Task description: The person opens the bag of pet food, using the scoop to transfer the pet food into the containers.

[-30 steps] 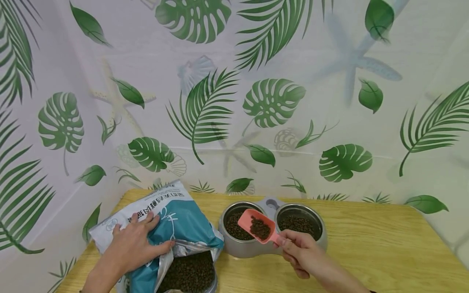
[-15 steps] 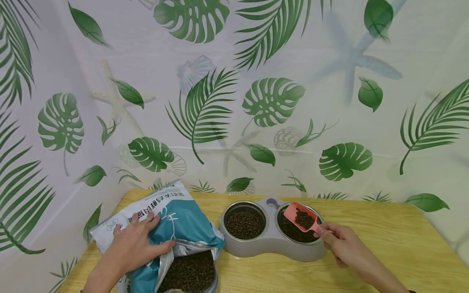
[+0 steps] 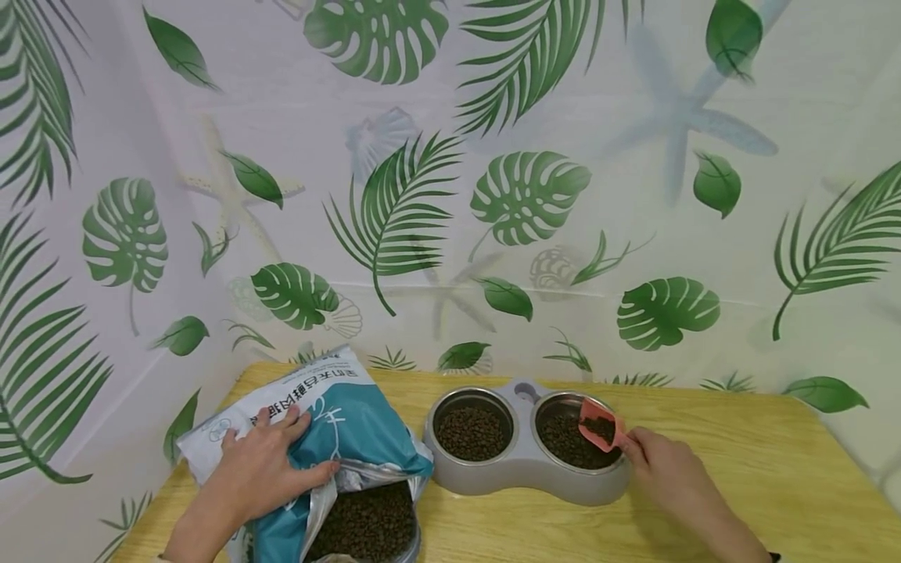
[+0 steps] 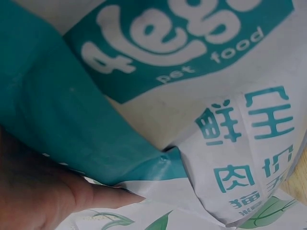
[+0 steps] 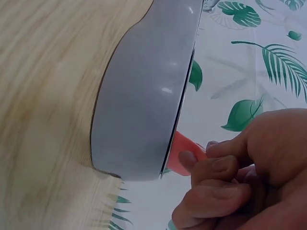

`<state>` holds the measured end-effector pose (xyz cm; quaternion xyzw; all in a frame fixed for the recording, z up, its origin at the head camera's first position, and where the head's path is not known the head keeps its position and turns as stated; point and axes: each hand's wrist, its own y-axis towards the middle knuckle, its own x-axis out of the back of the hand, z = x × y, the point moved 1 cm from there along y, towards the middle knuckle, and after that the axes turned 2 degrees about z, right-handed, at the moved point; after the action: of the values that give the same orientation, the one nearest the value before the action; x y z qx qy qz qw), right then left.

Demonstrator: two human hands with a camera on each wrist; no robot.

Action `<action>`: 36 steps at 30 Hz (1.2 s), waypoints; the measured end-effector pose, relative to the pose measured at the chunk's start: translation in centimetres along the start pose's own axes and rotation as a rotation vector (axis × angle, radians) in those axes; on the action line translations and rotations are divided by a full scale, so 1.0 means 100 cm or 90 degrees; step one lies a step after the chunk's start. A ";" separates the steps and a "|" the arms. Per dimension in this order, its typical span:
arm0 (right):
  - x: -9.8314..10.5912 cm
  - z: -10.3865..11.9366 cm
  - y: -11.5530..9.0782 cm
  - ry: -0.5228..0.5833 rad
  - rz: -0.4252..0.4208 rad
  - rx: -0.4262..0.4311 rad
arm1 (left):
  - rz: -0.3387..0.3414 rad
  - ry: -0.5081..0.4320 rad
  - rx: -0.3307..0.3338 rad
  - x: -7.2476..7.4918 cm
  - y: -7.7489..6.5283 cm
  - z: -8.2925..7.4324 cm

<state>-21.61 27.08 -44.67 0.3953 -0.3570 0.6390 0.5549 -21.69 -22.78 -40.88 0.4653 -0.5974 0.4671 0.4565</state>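
Observation:
My right hand (image 3: 669,473) grips the short handle of a coral-pink scoop (image 3: 611,444), fingers curled round it in the right wrist view. The scoop is tipped into the right-hand steel bowl of a grey double pet feeder (image 3: 521,473), with some brown kibble (image 3: 598,428) still in it. Both bowls hold kibble. My left hand (image 3: 263,469) rests with spread fingers on a teal and white pet food bag (image 3: 366,418), thumb lying along the folded flap. Through the bag's open mouth more kibble (image 3: 369,520) shows. The left wrist view has the bag's printed side close up.
A yellow wood-grain table (image 3: 732,461) carries the feeder and the bag. Behind it hangs a white backdrop (image 3: 436,234) printed with green leaves, shells and starfish. A small round recess (image 3: 524,391) sits between the bowls at the feeder's back.
My right hand has carried the scoop from over the left bowl to the right bowl, and the scoop has turned down into it. My left hand stays on the bag.

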 end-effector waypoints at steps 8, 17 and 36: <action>-0.005 0.007 0.000 -0.025 -0.016 0.024 | -0.005 0.005 0.002 -0.001 0.001 0.000; 0.000 0.010 -0.006 -0.104 0.001 -0.010 | -0.004 0.004 0.002 0.000 0.000 0.000; 0.003 0.031 -0.020 -0.021 -0.079 0.054 | -0.008 0.003 -0.003 0.000 -0.001 -0.001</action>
<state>-19.27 24.70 -43.04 0.4505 -0.3134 0.6111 0.5704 -21.58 -22.70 -40.86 0.4670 -0.5942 0.4639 0.4623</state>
